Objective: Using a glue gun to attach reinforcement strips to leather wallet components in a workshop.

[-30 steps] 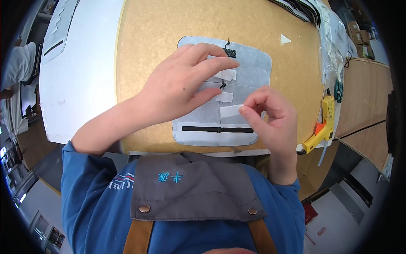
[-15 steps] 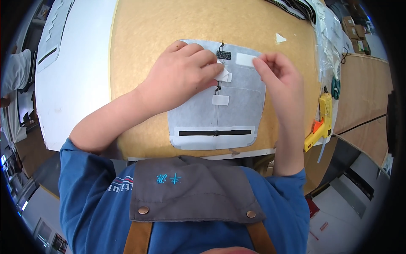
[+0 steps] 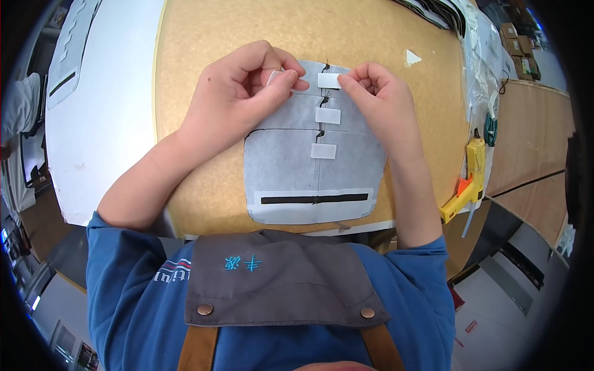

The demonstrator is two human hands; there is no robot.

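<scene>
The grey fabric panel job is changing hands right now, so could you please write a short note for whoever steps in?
Left hand: pinching a small white piece at the grey panel's top edge.
Right hand: fingertips on the top white strip, which lies on the centre seam.
Panel lies flat on the tan board, with a black slot near its lower edge.
Done: two white strips sit on the seam, middle and lower.
Left: pressing down the top strip, it seems; what the left hand's piece is I cannot tell.
Yellow glue gun lies at the right.
</scene>
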